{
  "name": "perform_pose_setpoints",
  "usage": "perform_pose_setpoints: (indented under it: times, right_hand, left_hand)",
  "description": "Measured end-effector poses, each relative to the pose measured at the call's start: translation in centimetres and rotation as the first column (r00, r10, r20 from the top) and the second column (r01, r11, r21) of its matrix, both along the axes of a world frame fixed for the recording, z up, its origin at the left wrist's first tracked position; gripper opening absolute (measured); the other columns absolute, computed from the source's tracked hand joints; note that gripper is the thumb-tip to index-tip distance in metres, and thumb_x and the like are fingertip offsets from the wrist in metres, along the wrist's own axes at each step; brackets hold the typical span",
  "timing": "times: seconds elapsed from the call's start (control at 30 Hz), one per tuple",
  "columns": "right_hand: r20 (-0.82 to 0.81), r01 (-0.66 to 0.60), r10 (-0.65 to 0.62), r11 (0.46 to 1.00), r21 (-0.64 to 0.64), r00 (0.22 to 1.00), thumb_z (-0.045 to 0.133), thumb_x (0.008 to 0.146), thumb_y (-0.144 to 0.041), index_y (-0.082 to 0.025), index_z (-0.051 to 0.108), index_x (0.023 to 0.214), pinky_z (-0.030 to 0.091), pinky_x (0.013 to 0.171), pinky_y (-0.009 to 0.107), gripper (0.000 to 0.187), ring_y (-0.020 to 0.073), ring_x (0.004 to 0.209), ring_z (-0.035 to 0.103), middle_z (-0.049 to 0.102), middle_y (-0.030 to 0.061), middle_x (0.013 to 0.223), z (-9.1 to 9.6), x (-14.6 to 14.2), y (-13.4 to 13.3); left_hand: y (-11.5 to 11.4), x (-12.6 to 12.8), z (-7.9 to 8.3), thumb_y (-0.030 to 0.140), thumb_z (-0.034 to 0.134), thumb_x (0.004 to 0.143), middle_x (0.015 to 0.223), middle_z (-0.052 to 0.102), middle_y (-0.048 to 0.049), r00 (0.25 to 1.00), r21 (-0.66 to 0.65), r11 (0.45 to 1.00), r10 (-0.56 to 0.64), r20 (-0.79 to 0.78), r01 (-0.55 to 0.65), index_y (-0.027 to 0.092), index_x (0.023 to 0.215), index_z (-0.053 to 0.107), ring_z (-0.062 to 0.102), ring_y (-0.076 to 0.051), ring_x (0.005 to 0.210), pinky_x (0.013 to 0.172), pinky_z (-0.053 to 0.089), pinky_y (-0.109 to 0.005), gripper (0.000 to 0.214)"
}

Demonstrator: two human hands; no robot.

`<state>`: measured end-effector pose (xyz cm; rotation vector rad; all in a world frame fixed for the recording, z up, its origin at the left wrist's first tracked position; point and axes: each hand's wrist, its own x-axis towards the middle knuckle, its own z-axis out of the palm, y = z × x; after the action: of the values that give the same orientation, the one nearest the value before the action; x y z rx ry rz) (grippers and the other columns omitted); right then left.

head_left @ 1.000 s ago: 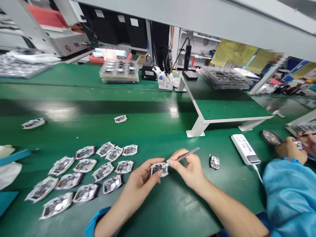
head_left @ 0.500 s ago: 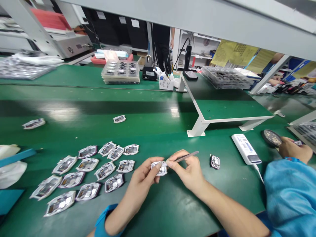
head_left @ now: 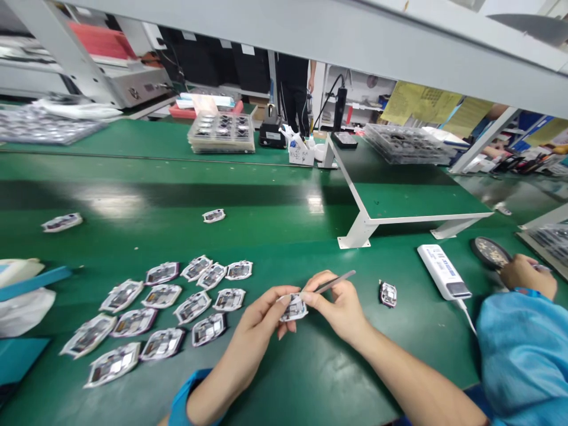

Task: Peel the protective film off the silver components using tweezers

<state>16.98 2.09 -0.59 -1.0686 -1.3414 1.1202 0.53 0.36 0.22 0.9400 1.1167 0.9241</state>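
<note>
Workplace: a long green-topped workbench [head_left: 133, 236] was seen from above, with a raised green shelf on white legs [head_left: 399, 201] standing on it.

Background: stacked clear plastic trays [head_left: 220, 133] were placed on a farther green bench, and a person in black clothing [head_left: 293, 89] was standing beyond it.

Right of the hands: a white rectangular corded unit [head_left: 442, 272] was lying near a co-worker's hand [head_left: 528, 276], which was resting on a round dark dish [head_left: 490, 253]. A blue sleeve [head_left: 523, 355] was seen below them.

Left of the hands: a loose group of flat silver-and-white packaged modules [head_left: 193, 307] was laid on the bench.

Near the hands: a small dark-centred module [head_left: 387, 294] was lying just beyond the right hand.

Left hand: the left hand [head_left: 252, 331] was closed around a white-framed module [head_left: 293, 308], which was gripped above the bench between fingers and thumb.

Right hand: the right hand [head_left: 337, 307] was closed on slim metal tweezers [head_left: 335, 282], held pen-like, with its fingers touching the module.
</note>
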Motion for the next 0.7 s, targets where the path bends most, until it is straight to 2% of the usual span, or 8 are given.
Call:
perform_pose_setpoints:
  times: [0.1, 0.33, 0.5, 0.7]
  right_hand:
    - [-0.045, -0.012, 0.010, 0.998, -0.056, 0.999, 0.075, 0.077, -0.030, -0.021, 0.068, 0.075, 0.054, 0.068, 0.030, 0.012, 0.0176, 0.068, 0.067, 0.070, 0.0004, 0.071, -0.07, 0.06, 0.13]
    - [0.004, 0.099, -0.099, 0.993, -0.057, 0.995, 0.074, 0.076, -0.031, -0.020, 0.069, 0.075, 0.053, 0.072, 0.030, 0.012, 0.0183, 0.072, 0.067, 0.071, 0.0011, 0.073, 0.23, -0.24, -0.17]
    - [0.008, 0.101, -0.101, 0.993, -0.063, 0.995, 0.074, 0.075, -0.030, -0.020, 0.069, 0.073, 0.053, 0.072, 0.029, 0.012, 0.0181, 0.072, 0.067, 0.072, 0.0013, 0.073, 0.20, -0.33, -0.20]
    - [-0.083, 0.075, -0.087, 0.988, -0.138, 0.993, 0.076, 0.073, -0.031, -0.019, 0.069, 0.072, 0.050, 0.066, 0.027, 0.013, 0.0161, 0.066, 0.064, 0.071, 0.0001, 0.069, 0.02, -0.35, 0.00]
  left_hand:
    - [0.08, -0.04, 0.03, 0.045, 0.065, 0.083, 0.061, 0.063, 0.0001, 1.000, 0.000, 1.000, 0.007, 0.010, -0.007, 0.015, 0.100, 0.067, 0.050, -0.015, 0.058, 0.054, 0.036, -0.026, 0.034]
    - [-0.03, 0.10, 0.39, 0.036, 0.062, 0.082, 0.068, 0.066, -0.0014, 1.000, 0.056, 0.998, -0.007, -0.021, 0.008, 0.016, 0.101, 0.066, 0.053, -0.016, 0.061, 0.058, 0.042, -0.028, 0.027]
    - [-0.09, 0.17, 0.16, 0.037, 0.061, 0.083, 0.069, 0.066, -0.0010, 0.997, 0.094, 0.995, -0.032, -0.069, 0.038, 0.017, 0.102, 0.064, 0.055, -0.017, 0.062, 0.059, 0.044, -0.028, 0.028]
    - [-0.10, -0.16, -0.15, 0.037, 0.058, 0.086, 0.071, 0.066, -0.0014, 0.991, 0.116, 0.989, -0.084, -0.104, 0.096, 0.016, 0.106, 0.063, 0.055, -0.017, 0.063, 0.060, 0.045, -0.029, 0.030]
